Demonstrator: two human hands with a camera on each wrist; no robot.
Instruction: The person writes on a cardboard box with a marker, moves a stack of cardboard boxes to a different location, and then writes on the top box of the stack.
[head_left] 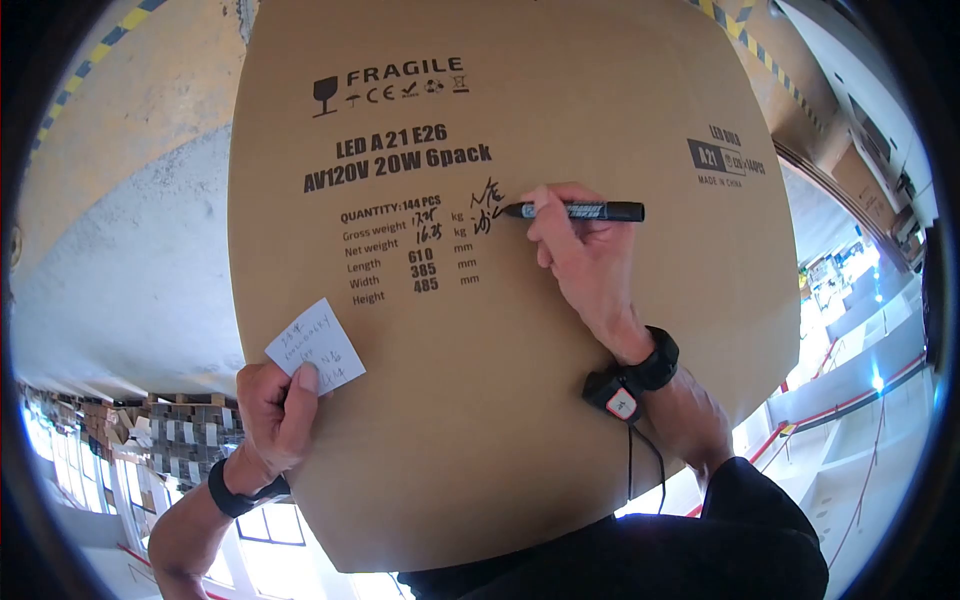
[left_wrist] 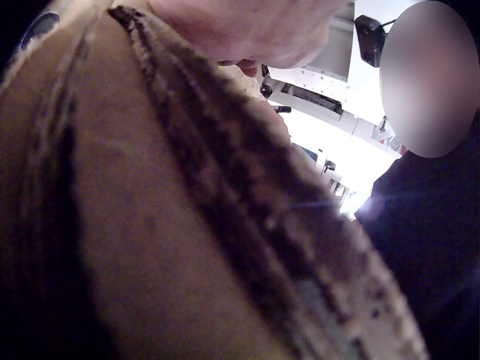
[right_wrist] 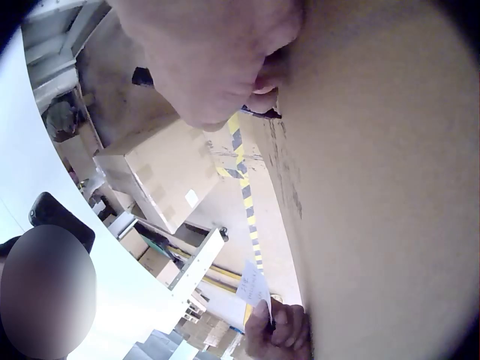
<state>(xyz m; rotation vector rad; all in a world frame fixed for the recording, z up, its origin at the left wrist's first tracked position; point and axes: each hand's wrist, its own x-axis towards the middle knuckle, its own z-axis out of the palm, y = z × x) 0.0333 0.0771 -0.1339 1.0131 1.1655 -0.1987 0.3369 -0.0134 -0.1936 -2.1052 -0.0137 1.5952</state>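
The right hand (head_left: 590,265) is writing on the carton (head_left: 470,400), its fingers gripping a black marker (head_left: 628,212) with the tip at handwritten characters (head_left: 487,198) beside the carton's printed weights (head_left: 375,232). The left hand (head_left: 275,415) is pinching a white note (head_left: 318,340) at the carton's left edge. The next stroke is likely calling for a steady tip. The note's writing is proving partly illegible; the left wrist view is showing mostly blur.
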